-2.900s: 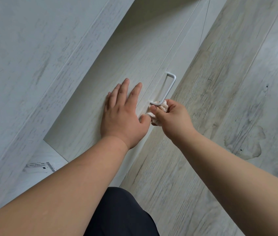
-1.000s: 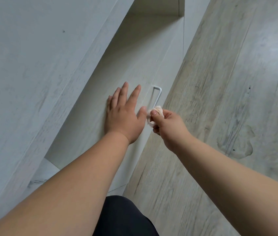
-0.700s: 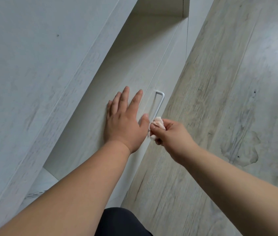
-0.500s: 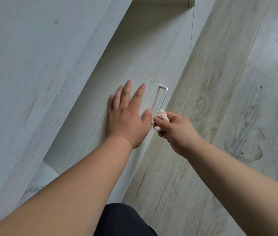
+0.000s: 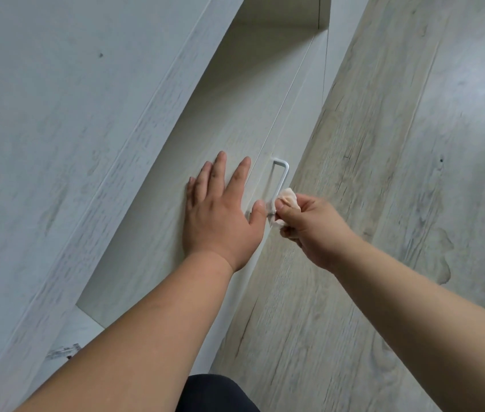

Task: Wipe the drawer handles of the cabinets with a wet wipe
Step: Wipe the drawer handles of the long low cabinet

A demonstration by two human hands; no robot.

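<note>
the left hand (image 5: pixel 220 215) lies flat with straight, spread fingers pressed on the pale drawer front (image 5: pixel 229 120). just beside its thumb, the right hand (image 5: pixel 309 227) pinches a crumpled wet wipe (image 5: pixel 287 200) against the lower part of the white bar handle (image 5: pixel 281 176), which stands out from the drawer. wood-grain floor (image 5: pixel 399 144) lies to the right.

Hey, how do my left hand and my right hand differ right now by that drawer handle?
The left hand lies flat, fingers straight and spread, on the cabinet front; the right hand is curled. The left hand holds nothing; the right hand pinches a crumpled wet wipe at the white handle. Both hands are bare and sit close together by the handle's near end.
</note>
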